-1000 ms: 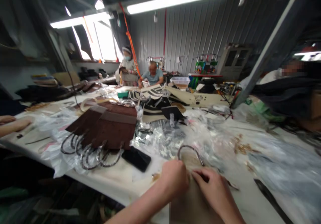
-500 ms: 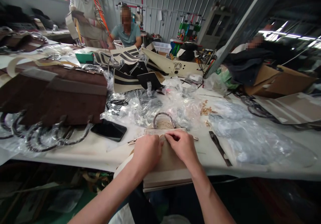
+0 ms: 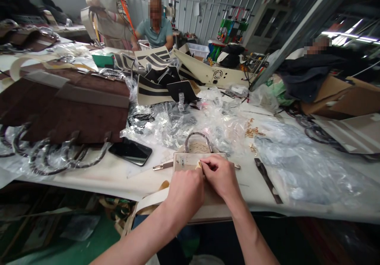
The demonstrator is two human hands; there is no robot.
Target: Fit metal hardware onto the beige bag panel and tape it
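Observation:
A beige handbag [image 3: 185, 162] with a curved grey handle [image 3: 198, 137] lies flat at the near edge of the white table [image 3: 97, 178]. My left hand [image 3: 185, 195] rests on the bag with its fingers curled and pressed down. My right hand [image 3: 221, 176] pinches a small pale flap or tab at the bag's top edge. The two hands touch each other over the bag. A beige strap [image 3: 148, 201] hangs off the table edge under my left forearm.
A black phone [image 3: 130, 151] lies left of the bag, beside brown suede bags [image 3: 68, 110] with wrapped handles. Crumpled clear plastic [image 3: 208, 122] covers the middle. A dark strip [image 3: 267, 180] lies to the right. Two people work at the far end; another sits far right by cardboard boxes [image 3: 335, 94].
The view has dropped from the room down onto the bag. My hands have slid slightly toward the bag's top edge, and the right hand now pinches the small flap.

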